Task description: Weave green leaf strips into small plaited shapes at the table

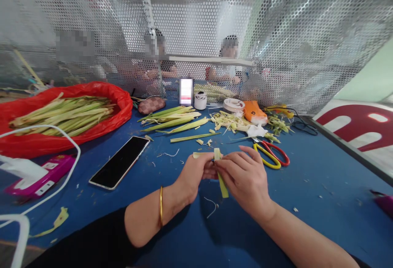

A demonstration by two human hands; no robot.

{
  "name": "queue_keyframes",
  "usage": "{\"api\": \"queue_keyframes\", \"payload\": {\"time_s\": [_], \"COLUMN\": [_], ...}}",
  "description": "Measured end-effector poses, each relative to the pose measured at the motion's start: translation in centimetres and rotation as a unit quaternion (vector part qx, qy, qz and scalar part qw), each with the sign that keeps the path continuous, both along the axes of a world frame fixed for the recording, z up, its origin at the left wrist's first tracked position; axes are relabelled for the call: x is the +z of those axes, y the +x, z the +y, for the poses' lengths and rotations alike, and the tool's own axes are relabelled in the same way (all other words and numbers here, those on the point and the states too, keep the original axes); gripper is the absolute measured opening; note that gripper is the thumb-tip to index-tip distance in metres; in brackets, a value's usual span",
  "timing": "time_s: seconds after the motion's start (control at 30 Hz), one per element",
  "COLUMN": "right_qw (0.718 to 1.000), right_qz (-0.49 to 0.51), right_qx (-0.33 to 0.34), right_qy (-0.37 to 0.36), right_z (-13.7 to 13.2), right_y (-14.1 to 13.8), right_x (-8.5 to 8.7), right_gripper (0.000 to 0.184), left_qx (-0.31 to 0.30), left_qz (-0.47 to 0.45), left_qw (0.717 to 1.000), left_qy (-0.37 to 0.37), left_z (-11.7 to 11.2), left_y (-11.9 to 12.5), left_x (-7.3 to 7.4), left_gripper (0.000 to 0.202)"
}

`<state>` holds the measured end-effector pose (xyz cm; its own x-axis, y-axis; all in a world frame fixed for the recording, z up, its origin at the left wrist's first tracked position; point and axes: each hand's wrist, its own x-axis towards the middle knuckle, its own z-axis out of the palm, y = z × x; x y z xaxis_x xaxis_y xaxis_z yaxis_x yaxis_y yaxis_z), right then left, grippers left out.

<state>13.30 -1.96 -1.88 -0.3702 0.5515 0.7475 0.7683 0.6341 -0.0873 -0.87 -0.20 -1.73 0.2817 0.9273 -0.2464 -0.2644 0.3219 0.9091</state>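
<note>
Both hands meet over the blue table, pinching a pale green leaf strip. My left hand, with a gold bangle at the wrist, is closed on the strip near a folded crossing, where a short end sticks out to the left. My right hand presses on the strip from the other side, its fingertips at the fold. One length of the strip hangs down between the hands. The fingers partly hide the fold. Right of my right hand lie scissors with red and yellow handles.
A red plastic bag of long leaves stands at the left. A phone lies near a purple power strip and white cable. Leaf bundles, scraps, a tape roll and thread spool line a perforated metal screen; people sit behind it.
</note>
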Motion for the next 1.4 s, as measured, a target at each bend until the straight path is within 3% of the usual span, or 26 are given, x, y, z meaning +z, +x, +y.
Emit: {"api": "queue_keyframes", "payload": {"time_s": [0.27,0.47,0.67,0.87,1.1,1.4], "right_qw": [0.996,0.998,0.980,0.961,0.974,0.977], "right_qz": [-0.057,0.051,0.092,0.164,0.081,0.133], "right_qx": [0.060,0.028,0.095,0.131,0.139,0.110], "right_qy": [0.022,-0.027,-0.148,-0.182,-0.161,-0.126], "right_z": [0.1,0.4,0.4,0.4,0.2,0.3], "right_y": [0.4,0.7,0.4,0.8,0.2,1.3], "right_x": [0.2,0.6,0.7,1.2,0.7,1.0], "right_gripper": [0.015,0.015,0.013,0.011,0.015,0.014], "left_qx": [0.036,-0.038,-0.114,-0.128,-0.126,-0.136], "left_qz": [0.014,0.091,0.198,0.179,0.244,0.136], "left_qw": [0.999,0.993,0.967,0.967,0.944,0.976], "left_qy": [0.011,0.069,0.111,0.124,0.184,0.099], "left_z": [0.0,-0.2,-0.6,-0.1,-0.1,1.0], "left_y": [-0.2,-0.2,-0.1,-0.6,-0.6,-1.6], "left_x": [0.0,0.4,-0.1,0.2,-0.7,1.4], "left_gripper": [0.022,0.014,0.012,0.020,0.016,0.016]}}
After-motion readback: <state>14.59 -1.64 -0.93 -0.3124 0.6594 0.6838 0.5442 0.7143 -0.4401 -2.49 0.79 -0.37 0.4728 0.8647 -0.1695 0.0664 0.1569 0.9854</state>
